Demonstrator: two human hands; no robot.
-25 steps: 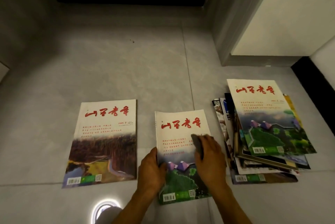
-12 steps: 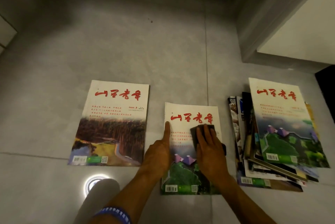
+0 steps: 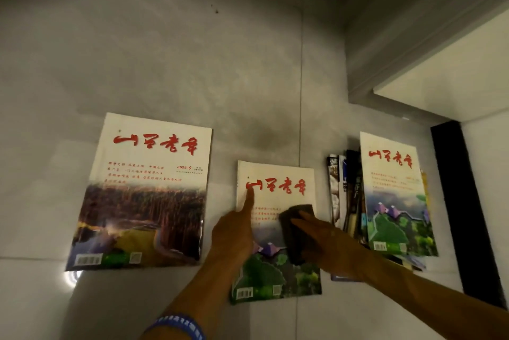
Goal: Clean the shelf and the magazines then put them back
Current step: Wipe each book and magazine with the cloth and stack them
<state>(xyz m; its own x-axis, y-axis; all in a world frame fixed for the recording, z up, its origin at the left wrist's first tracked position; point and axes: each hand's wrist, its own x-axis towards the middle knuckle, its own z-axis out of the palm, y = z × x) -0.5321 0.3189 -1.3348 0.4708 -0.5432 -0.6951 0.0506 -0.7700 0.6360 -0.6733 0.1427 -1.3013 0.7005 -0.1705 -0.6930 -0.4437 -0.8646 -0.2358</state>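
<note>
A magazine [image 3: 286, 188] with red title characters and a green picture lies flat on the grey tiled floor, in the middle of the view. My left hand [image 3: 234, 232] presses it down near its left edge with a straight index finger. My right hand [image 3: 327, 240] lies flat on a dark cloth [image 3: 292, 226], fingers stretched over it, pressing it onto the cover's right half. A second magazine [image 3: 148, 188] with a brown landscape lies to the left, apart. A fanned stack of magazines [image 3: 394, 196] lies to the right.
A grey wall corner [image 3: 385, 36] and a white panel [image 3: 454, 78] rise at the upper right. A black skirting strip [image 3: 468, 202] runs down the right side beside the stack. Bare floor tiles [image 3: 165, 50] stretch beyond the magazines. A blue band [image 3: 176, 326] circles my left wrist.
The cloth and my right hand have moved up and to the right across the middle cover. My left index finger has slid up to the red title. The view has tilted down.
</note>
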